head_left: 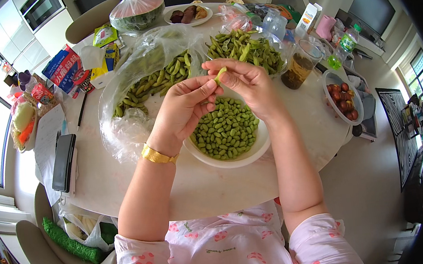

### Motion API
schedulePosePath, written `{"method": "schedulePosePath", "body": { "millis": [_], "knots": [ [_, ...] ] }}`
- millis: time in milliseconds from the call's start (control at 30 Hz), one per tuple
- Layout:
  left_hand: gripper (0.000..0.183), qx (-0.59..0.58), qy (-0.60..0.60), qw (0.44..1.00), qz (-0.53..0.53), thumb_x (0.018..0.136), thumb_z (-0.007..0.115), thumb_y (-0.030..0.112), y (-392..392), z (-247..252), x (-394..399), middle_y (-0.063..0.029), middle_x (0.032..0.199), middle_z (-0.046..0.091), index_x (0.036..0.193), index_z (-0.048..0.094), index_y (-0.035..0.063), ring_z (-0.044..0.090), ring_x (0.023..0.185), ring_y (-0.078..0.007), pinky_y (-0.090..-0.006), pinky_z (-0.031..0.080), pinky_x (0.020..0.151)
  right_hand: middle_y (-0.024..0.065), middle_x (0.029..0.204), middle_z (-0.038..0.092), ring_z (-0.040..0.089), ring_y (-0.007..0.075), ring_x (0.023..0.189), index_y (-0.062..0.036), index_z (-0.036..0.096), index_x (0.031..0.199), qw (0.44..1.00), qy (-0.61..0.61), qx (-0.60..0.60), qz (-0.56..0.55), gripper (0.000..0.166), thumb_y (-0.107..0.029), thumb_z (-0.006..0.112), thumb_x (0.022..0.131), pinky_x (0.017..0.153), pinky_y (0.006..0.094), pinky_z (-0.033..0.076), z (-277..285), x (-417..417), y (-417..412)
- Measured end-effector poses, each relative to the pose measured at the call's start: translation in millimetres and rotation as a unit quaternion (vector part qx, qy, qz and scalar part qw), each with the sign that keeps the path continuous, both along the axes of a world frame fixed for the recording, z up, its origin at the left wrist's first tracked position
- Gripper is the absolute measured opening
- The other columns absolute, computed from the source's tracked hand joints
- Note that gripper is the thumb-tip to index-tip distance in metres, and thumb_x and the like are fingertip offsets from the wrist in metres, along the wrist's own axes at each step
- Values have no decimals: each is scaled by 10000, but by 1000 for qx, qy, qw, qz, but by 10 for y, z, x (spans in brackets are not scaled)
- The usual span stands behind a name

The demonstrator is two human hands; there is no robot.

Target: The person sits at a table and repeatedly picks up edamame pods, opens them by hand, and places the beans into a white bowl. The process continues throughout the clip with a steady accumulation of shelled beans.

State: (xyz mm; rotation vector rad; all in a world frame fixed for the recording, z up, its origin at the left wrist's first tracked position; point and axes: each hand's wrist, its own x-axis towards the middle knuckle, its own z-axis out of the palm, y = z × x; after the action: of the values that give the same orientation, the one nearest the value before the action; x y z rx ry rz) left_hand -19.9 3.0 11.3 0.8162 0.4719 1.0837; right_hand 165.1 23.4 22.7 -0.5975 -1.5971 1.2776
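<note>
Between the fingertips of both hands is a green edamame pod. My left hand pinches its lower end, and my right hand grips it from the other side. Right below them stands a white bowl holding many shelled green soybeans. A clear plastic bag with unshelled edamame pods lies open beyond my left hand. Past my right hand is a heap of pods, which look like opened shells, though I cannot tell for all of them.
A glass of dark tea and a bowl of reddish-brown fruit stand to the right. Farther back are a plastic-covered watermelon half and a plate of food. Leftward lie a phone, a black pencil and snack packages.
</note>
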Motion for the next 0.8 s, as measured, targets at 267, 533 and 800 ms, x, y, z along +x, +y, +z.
{"method": "schedulePosePath", "body": {
  "millis": [267,533,800],
  "knots": [
    [218,115,164,974,104,950,653,141,-32,-76,118,-35,938,708,1104,686,-10,632,799,-83,-229,525,708,128,1086,718,659,175,991,4,707,1117,997,17,-69,1,283,-203,655,932,933,327,490,18,18,13],
    [190,268,349,875,202,897,714,149,12,-175,138,-37,710,666,1020,720,5,506,648,-49,-235,464,615,85,999,730,666,133,904,13,724,1069,998,-6,-59,-37,221,-146,653,933,836,276,533,24,-6,-10],
    [178,244,349,870,246,900,701,130,-60,-100,219,-25,739,700,1041,732,25,551,638,-47,-229,489,606,105,1064,719,661,135,925,31,689,1135,998,-6,-57,-35,251,-109,653,930,871,279,536,7,-35,-26]
  ]
}}
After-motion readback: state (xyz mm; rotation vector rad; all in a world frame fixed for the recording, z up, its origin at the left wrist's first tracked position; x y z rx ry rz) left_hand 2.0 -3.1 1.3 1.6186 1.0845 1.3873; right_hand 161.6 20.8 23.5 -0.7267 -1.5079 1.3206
